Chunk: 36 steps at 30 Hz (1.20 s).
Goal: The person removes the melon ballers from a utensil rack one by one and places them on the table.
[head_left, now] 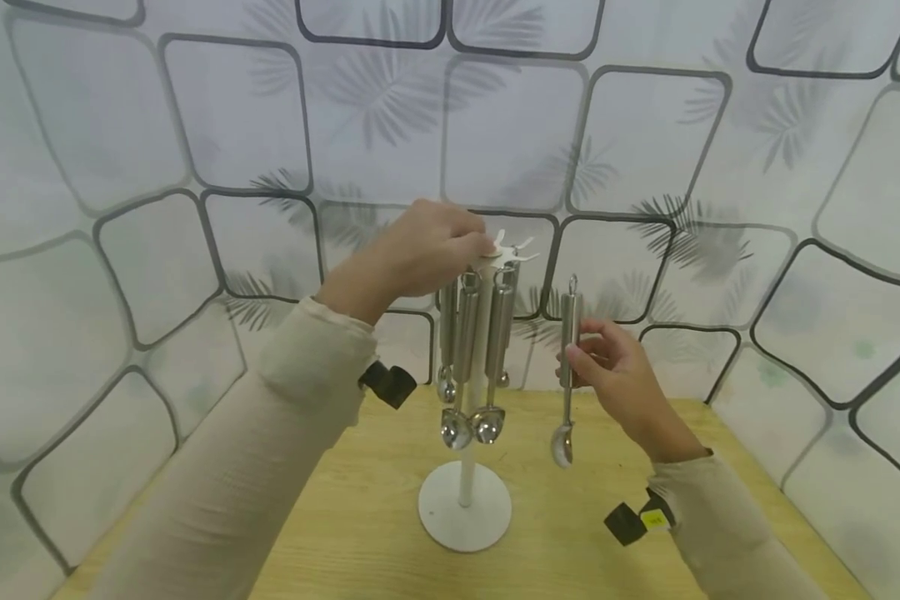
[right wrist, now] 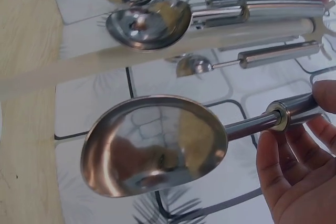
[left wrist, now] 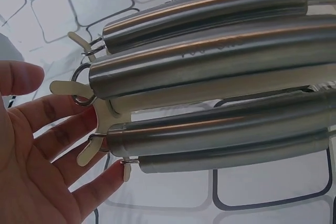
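Observation:
A white stand [head_left: 465,507] with a round base holds several steel utensils by rings on its top hooks [left wrist: 107,114]. Deep bowls [head_left: 487,425] hang at their lower ends. My left hand [head_left: 435,246] is over the stand's top, its fingertips touching among the hooks and its thumb apart from the fingers in the left wrist view. To the right of the stand, my right hand [head_left: 618,375] pinches a steel spoon [right wrist: 157,145] by its thick handle between thumb and fingers. The spoon hangs upright, its deep oval bowl down, apart from the other utensils.
The stand's base sits on a light wooden tabletop [head_left: 375,517]. Behind and at both sides rises a pale wall covering [head_left: 510,133] with dark rounded outlines and leaf prints. A black wrist mount [head_left: 390,383] shows at the left sleeve, another [head_left: 626,523] at the right.

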Available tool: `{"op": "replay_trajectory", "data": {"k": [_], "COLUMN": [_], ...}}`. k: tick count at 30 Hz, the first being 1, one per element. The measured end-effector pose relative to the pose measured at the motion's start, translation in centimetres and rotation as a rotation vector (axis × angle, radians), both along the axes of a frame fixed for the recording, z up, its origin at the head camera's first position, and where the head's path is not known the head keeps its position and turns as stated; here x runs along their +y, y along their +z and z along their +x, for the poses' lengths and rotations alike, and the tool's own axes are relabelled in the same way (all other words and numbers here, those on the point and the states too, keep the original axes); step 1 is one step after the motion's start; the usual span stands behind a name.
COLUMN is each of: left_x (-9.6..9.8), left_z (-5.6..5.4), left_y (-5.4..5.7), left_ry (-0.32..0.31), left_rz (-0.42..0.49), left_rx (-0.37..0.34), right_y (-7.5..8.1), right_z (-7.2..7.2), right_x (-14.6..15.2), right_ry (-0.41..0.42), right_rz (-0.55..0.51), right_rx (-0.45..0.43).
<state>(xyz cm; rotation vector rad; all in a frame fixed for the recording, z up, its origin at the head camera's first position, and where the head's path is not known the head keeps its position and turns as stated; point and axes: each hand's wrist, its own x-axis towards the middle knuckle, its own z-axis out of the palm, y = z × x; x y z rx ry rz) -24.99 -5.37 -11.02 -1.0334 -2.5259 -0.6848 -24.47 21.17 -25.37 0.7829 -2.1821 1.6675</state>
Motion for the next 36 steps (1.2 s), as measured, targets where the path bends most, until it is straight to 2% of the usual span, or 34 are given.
{"op": "replay_trajectory", "data": {"k": [9,19,27,36], "left_x": [0.1,-0.6,-0.8,-0.6], "left_z": [-0.1,-0.7,-0.8,-0.5], "left_y": [-0.1,-0.1,-0.2,-0.1], "left_ry": [-0.05,-0.019,-0.039,-0.05], "left_rz": [-0.037,-0.062,-0.06,-0.081], "left_rx": [0.045,0.067,0.076,0.097], "right_y": [-2.6,-4.6,-6.6,-9.9], "right_z": [0.2,-0.6,-0.8,-0.9], "right_x": [2.4,4.5,6.2,7.7], "right_ry": [-0.056,-0.132,-0.199,-0.261], "right_rz": [-0.029,-0.043,0.001,0.057], "right_rx": [-0.05,-0.124,-0.216,-0.363]}}
